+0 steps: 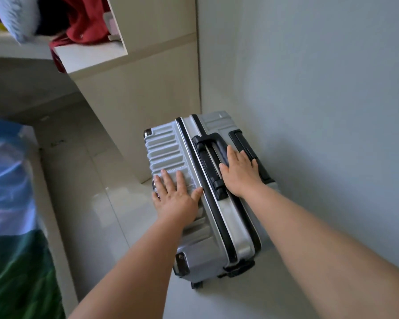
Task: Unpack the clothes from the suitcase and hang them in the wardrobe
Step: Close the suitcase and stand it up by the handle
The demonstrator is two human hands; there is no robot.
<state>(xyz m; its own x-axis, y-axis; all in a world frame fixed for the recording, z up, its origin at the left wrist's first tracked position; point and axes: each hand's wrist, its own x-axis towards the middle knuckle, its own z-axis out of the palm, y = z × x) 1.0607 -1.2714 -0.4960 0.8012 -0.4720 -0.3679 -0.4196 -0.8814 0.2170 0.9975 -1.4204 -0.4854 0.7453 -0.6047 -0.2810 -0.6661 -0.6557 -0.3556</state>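
Left hand [176, 194] lies spread flat on the closed suitcase [171, 153]; right hand [240, 173], spread, covers its handle [207, 139], contents hidden.

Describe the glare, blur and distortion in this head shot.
Head view: daylight glare on the glossy floor tiles beside the suitcase; wide-angle lens tilts the wardrobe and stretches both forearms; striped fabric at the left edge is soft; left hand and right hand sharp.
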